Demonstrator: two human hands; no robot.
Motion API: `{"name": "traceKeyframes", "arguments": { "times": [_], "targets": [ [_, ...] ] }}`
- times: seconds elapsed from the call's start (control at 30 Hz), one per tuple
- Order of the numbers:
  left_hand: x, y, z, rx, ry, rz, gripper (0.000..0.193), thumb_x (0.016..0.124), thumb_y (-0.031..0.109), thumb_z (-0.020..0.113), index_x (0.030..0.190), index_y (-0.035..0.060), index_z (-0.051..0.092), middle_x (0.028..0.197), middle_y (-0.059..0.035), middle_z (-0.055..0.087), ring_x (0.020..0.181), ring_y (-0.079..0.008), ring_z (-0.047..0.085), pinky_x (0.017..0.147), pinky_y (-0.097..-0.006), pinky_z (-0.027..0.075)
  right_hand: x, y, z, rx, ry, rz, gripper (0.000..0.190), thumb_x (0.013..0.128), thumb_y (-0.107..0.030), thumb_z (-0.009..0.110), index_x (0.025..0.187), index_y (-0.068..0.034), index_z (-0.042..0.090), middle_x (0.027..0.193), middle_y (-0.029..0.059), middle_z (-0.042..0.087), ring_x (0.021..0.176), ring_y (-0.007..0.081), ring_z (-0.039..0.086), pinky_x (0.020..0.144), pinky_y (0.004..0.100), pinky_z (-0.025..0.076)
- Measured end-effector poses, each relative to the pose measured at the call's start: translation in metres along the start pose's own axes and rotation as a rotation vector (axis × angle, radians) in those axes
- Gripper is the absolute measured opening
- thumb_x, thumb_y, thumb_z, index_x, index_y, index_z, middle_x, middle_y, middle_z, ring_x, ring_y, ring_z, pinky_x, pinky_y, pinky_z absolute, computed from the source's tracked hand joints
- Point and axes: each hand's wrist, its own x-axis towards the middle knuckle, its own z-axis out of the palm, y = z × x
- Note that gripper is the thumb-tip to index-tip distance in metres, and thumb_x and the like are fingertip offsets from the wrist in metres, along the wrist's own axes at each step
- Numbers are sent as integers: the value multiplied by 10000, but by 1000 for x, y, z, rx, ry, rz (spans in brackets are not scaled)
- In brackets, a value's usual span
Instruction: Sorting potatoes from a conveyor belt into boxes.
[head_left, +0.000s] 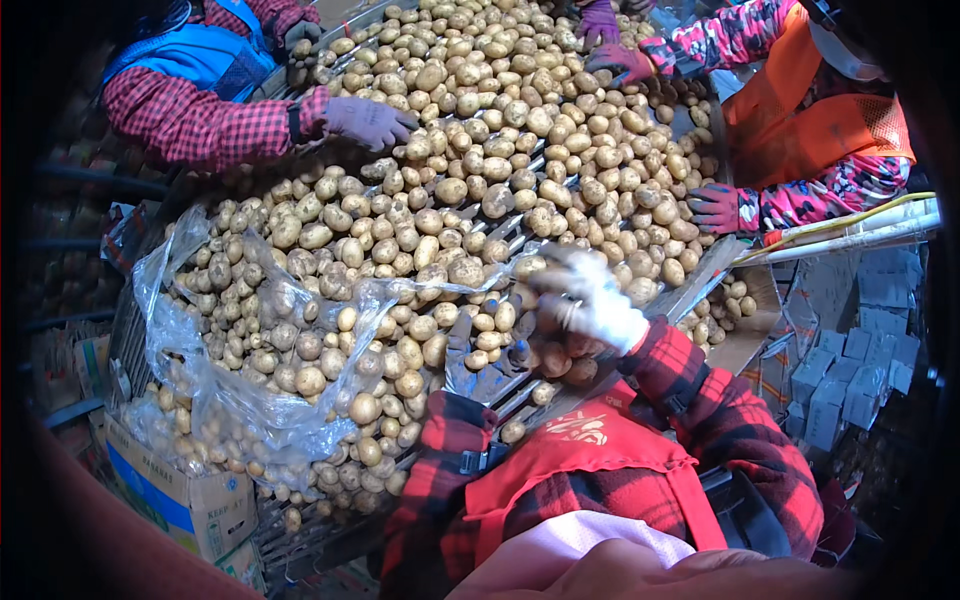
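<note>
My left hand (474, 373), in a dark blue-grey glove, is palm up near the front of a slatted sorting table (517, 401). Several small potatoes (489, 341) rest in its palm and against its fingers. To its right, my right hand (589, 300), in a pale glove, is above potatoes at the table's right edge. Motion blurs its fingers, so whether they grip a potato is unclear. Just left of my left hand, a torn clear plastic sheet (277, 416) lies over and among the heaped potatoes (450, 191).
Across the table at left, a co-worker's gloved hand (367, 122) touches the heap. Other gloved hands (716, 208) work at right. Boxes stand by both sides: a banana carton (180, 491) at left, a carton of potatoes (754, 319) and stacked pale boxes (862, 367) at right.
</note>
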Motion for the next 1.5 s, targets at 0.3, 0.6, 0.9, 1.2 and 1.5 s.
{"name": "traceKeyframes", "arguments": {
  "times": [0.3,0.6,0.9,1.2,1.5],
  "targets": [
    [-11,3,14,-35,69,28,471,1058,393,481,1435,114,519,1406,-61,571,1266,-241,549,1049,-480,483,65,118,19,-497,262,-153,324,806,-240,750,1119,-219,671,1370,132,544,1300,395,484,1142,627,293],
    [-13,8,23,-31,116,92,474,1056,404,478,1438,125,512,1388,-49,573,1249,-223,548,1065,-492,469,142,63,43,-611,-166,-463,400,883,-145,617,1275,-205,666,1345,105,608,1138,303,635,964,435,498],
    [-19,6,27,-21,147,125,478,1054,415,476,1441,136,506,1369,-37,576,1232,-205,546,1080,-504,455,199,40,85,-651,-579,-259,229,964,-195,570,1158,-124,670,1045,115,688,883,329,742,673,463,593],
    [-16,3,42,-32,197,198,481,1051,425,473,1443,147,499,1351,-26,578,1215,-187,544,1096,-516,440,147,44,50,-130,-134,44,341,844,-150,730,1177,-99,676,1158,153,620,1080,368,639,901,442,534],
    [-15,16,-14,276,111,314,475,1051,438,461,1409,127,490,1425,-99,533,1328,-320,484,1151,-514,403,106,-46,11,218,-481,-133,602,909,-309,747,1408,-34,551,1357,181,592,1256,343,585,1053,405,480]
  ]
}}
